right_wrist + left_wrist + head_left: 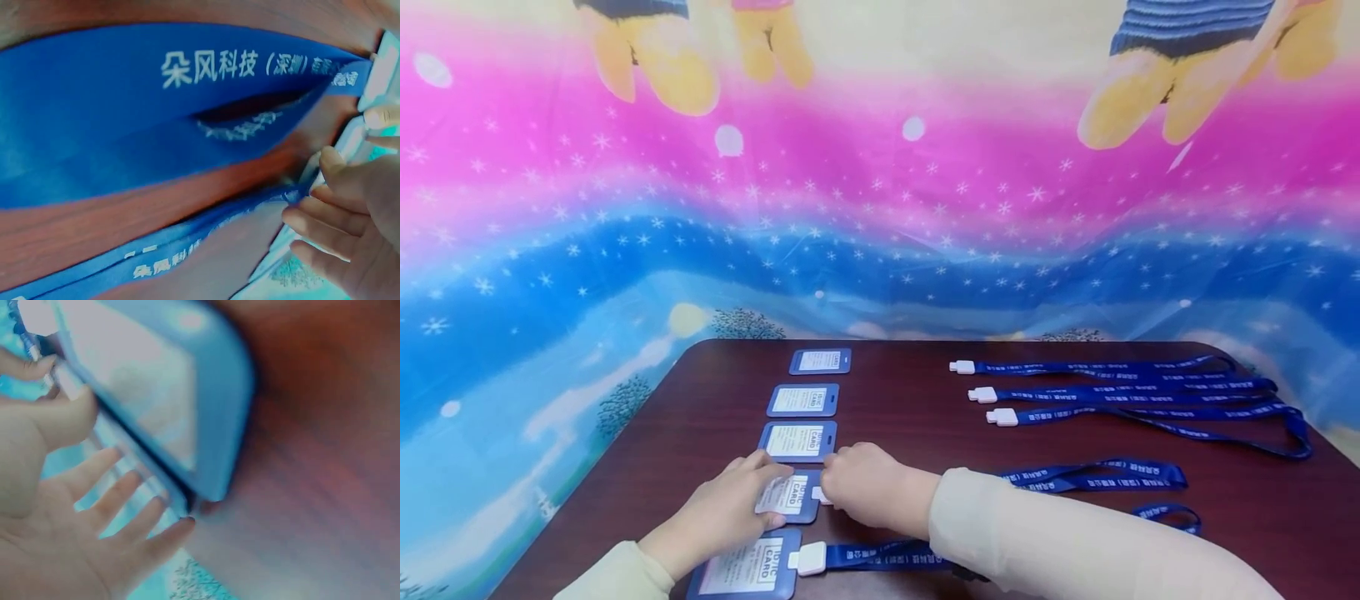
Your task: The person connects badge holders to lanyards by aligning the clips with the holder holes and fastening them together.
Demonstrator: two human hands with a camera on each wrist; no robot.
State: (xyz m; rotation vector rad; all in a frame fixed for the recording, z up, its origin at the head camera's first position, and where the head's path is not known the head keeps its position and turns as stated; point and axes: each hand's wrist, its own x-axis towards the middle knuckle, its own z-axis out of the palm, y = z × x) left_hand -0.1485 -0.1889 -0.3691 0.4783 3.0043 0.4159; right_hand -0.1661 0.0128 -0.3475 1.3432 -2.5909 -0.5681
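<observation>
My left hand (726, 508) lies over a blue card holder (805, 498), index finger at its far edge and thumb at its near edge. At its right end my right hand (876, 487) pinches a white lanyard clip (822, 496), mostly covered by the fingers. In the right wrist view a blue printed strap (169, 253) runs up to the right hand (350, 219). Nearer the front lies another card holder (741, 573), joined to a white clip (811, 558) on a blue lanyard (880, 556). The left wrist view is blurred.
Three more card holders (801, 400) line up toward the far side of the dark table (895, 392). On the right lie three blue lanyards (1075, 392) with white clips pointing left. Strap loops (1097, 475) show beyond the right sleeve. A colourful printed cloth (880, 208) hangs behind.
</observation>
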